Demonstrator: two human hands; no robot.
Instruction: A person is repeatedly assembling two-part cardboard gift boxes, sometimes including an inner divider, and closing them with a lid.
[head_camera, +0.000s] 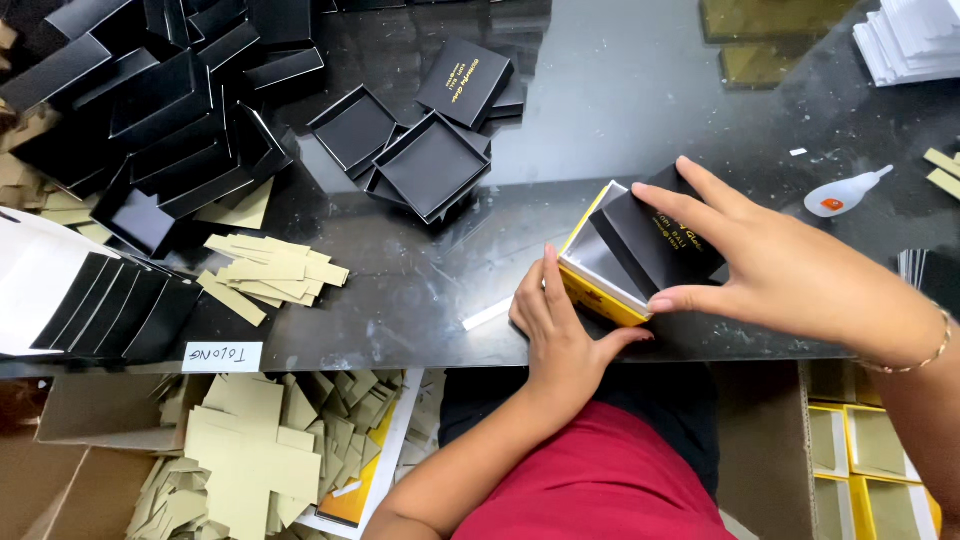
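Person sits at the near edge of a glossy black worktop (620, 90). Left hand (556, 318) lies flat against the near-left side of a yellow box tray (598, 282), fingers straight and together, thumb hooked toward the tray's near corner, apparently bracing it so it can't slide. Right hand (790, 270) presses a black lid (655, 235) down at a tilt onto the tray, fingers spread across its top, thumb on its near edge, grip clamped on the lid. Loose black trays (425, 160) lie far-left, tan card strips (270, 265) left, a small glue bottle (845, 192) right, within reach.
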